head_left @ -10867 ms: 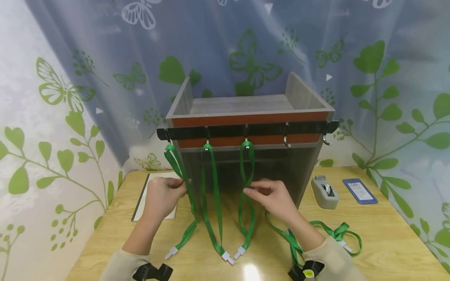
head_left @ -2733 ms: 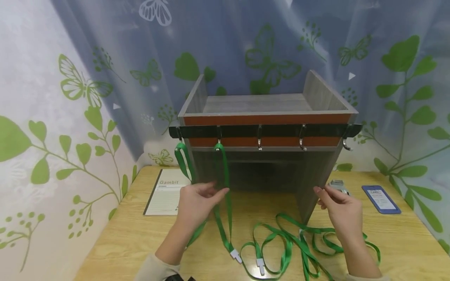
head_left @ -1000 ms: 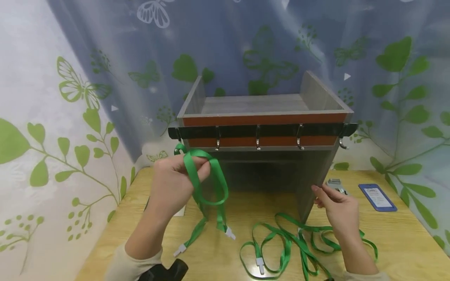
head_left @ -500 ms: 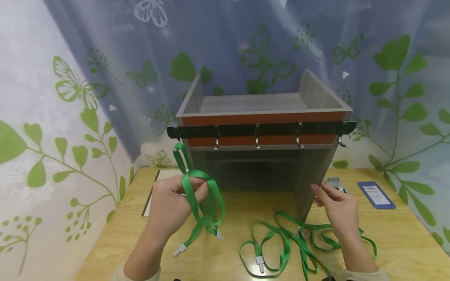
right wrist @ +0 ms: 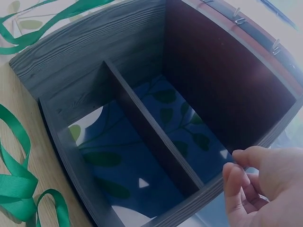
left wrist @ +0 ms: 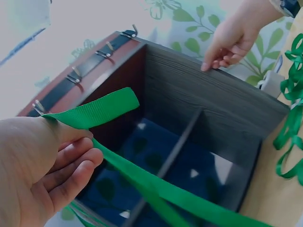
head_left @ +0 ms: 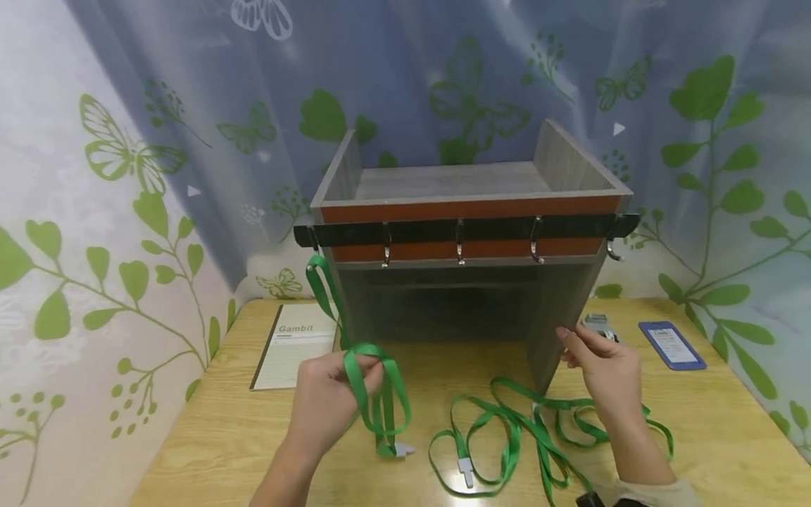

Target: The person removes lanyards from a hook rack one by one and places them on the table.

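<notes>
My left hand (head_left: pixel 332 394) pinches a looped green lanyard (head_left: pixel 355 380) by its upper part, below the hook rail; its pale clip hangs over the table. In the left wrist view the ribbon (left wrist: pixel 104 109) passes between thumb and fingers. Another green lanyard (head_left: pixel 319 287) hangs from the leftmost hook, its lower end hidden behind my left hand. My right hand (head_left: pixel 608 366) grips the front edge of the grey wooden shelf's (head_left: pixel 557 310) right side panel, thumb and fingers on either side. In the right wrist view my fingertips (right wrist: pixel 232 175) meet that edge.
The black hook rail (head_left: pixel 418 232) crosses the shelf's front; its other hooks are bare. Several tangled green lanyards (head_left: pixel 465 468) lie on the wooden table (head_left: pixel 209 436) at centre right. A notebook (head_left: pixel 294 352) lies left; a tape dispenser (head_left: pixel 597 322) and blue badge holder (head_left: pixel 673 346) lie right.
Earlier, lanyards hung on three hooks; now only the leftmost bears one. My left hand took the second hook's lanyard off and has lowered it. My right hand stays on the shelf panel.
</notes>
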Tool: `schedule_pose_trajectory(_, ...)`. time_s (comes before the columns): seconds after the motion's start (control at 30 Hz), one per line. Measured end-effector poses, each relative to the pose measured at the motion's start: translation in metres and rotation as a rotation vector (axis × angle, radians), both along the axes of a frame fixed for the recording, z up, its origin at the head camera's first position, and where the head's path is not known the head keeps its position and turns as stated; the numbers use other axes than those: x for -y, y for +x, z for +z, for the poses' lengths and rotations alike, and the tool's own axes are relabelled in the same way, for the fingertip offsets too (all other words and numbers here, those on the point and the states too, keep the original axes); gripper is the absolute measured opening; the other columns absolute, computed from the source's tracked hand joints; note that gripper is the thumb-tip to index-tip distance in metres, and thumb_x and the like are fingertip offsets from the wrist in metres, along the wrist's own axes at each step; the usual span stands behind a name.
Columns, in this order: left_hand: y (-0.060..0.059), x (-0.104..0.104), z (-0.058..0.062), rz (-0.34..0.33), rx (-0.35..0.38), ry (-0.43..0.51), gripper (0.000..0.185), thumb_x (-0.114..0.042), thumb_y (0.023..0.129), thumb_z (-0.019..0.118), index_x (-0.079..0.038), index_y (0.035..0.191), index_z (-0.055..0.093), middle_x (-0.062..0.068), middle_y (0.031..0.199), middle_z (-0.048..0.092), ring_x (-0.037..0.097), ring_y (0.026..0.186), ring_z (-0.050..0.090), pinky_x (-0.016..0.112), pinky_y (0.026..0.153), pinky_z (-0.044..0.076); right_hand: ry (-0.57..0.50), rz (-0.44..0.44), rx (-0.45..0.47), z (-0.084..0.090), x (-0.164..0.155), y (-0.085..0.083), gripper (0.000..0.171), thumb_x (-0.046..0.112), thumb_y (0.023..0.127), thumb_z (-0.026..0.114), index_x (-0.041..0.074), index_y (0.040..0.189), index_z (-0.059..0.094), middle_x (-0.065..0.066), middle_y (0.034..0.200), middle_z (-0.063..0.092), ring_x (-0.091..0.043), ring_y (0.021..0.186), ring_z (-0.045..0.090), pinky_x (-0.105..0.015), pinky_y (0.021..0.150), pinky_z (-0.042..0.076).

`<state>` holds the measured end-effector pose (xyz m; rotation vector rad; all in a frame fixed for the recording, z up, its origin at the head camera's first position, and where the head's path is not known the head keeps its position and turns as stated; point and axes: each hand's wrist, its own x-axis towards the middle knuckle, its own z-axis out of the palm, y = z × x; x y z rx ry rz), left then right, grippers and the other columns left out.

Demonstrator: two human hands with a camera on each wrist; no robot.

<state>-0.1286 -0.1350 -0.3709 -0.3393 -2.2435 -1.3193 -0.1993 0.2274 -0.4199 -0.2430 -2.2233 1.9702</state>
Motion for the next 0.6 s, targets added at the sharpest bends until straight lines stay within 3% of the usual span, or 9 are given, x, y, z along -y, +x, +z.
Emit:
schedule_pose_trajectory(0.3, -0.001, -0.007, -0.034, -0.021, 0.115, 0.108, 0.011, 0.0, 0.08, 0.081, -0.011, 0.081, 0.08, 0.002, 0.076, 0.077, 0.007, 0.068, 0.073, 0.026, 0.059, 0.059, 0.003, -0.001, 0.005, 0.0, 0.0, 0.0, 0.061, 0.037, 0.09, 0.075, 0.001, 0.136, 0.059, 0.016, 0.081, 0.074, -0.004, 0.068, 0.068, -0.014, 0.072, 0.055)
schedule_pose_trajectory(0.6, -0.001, -0.01, -0.072, -0.012, 0.247, 0.143, 0.01, -0.003, 0.081, 0.08, -0.012, 0.083, 0.08, 0.003, 0.079, 0.078, 0.009, 0.07, 0.074, 0.023, 0.063, 0.059, -0.034, -0.004, 0.008, 0.002, 0.002, 0.001, 0.064, 0.036, 0.088, 0.076, 0.002, 0.139, 0.057, 0.015, 0.08, 0.074, -0.005, 0.067, 0.068, -0.014, 0.071, 0.055)
